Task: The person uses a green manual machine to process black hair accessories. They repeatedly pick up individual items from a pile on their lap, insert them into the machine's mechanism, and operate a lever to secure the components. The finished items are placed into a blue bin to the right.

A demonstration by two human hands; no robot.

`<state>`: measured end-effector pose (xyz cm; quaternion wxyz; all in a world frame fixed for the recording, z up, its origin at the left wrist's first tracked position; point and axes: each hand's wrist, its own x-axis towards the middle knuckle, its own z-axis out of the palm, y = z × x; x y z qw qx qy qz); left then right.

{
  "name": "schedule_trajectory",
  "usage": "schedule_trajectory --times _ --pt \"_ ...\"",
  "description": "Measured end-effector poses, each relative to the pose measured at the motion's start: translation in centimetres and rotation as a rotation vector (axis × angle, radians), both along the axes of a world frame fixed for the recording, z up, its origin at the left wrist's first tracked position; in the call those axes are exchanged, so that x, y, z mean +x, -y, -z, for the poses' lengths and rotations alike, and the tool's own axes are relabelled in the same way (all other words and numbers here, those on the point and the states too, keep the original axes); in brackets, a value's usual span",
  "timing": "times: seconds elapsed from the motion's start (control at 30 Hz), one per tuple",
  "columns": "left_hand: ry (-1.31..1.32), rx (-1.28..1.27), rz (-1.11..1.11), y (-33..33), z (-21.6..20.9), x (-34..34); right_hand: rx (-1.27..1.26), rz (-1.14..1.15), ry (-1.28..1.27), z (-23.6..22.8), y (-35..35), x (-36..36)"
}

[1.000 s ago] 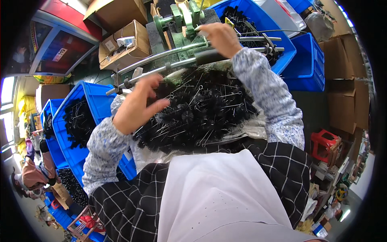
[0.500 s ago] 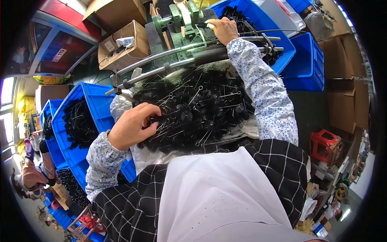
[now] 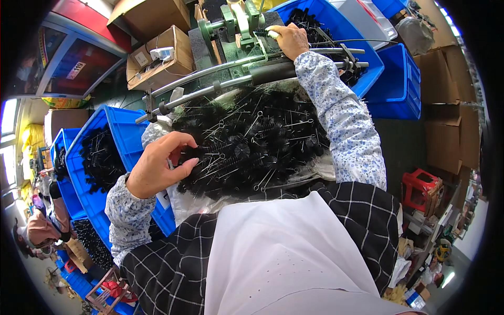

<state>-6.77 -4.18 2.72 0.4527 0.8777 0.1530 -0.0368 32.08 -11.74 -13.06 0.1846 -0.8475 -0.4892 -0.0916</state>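
Note:
My right hand point(image 3: 292, 42) is closed at the green machine point(image 3: 237, 23), its fingertips, one with a pale yellow cover, pinching a small black twisted-wire brush point(image 3: 261, 33). My left hand point(image 3: 160, 164) hovers at the left edge of a heap of black wire brushes point(image 3: 247, 142). Its thumb and index finger are curved but apart, with dark bristles showing between and behind them; the other fingers are partly hidden. Many brushes in the heap end in looped wire handles. Two metal rails point(image 3: 210, 89) with a dark sleeve cross between the heap and the machine, beneath my right forearm.
Blue bins point(image 3: 118, 131) of black brushes stand at the left. Another blue bin point(image 3: 367, 79) with brushes is at the far right, beside a blue crate point(image 3: 401, 79). Cardboard boxes point(image 3: 160, 58) sit at the far left. A red stool point(image 3: 417, 189) stands at right.
My left hand has drawn slightly left and toward me, its thumb and index finger now farther apart. My right hand stays at the machine with the brush, nearly unmoved.

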Motion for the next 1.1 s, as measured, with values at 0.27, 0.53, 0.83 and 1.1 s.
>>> schedule_trajectory --times 0.27,0.53,0.83,1.1 --pt "0.014 0.012 0.024 0.1 0.0 0.2 -0.057 -0.079 0.079 -0.9 -0.8 0.4" --pt "0.073 0.047 0.038 0.1 -0.5 0.8 -0.173 -0.031 0.187 -1.6 -0.9 -0.6" --pt "0.144 -0.018 -0.097 -1.2 -1.4 0.4 -0.109 0.100 0.072 -0.4 -0.3 -1.7" --pt "0.157 0.009 -0.044 -0.8 -1.5 1.9 -0.123 0.056 0.113 -0.9 -3.5 -5.9"
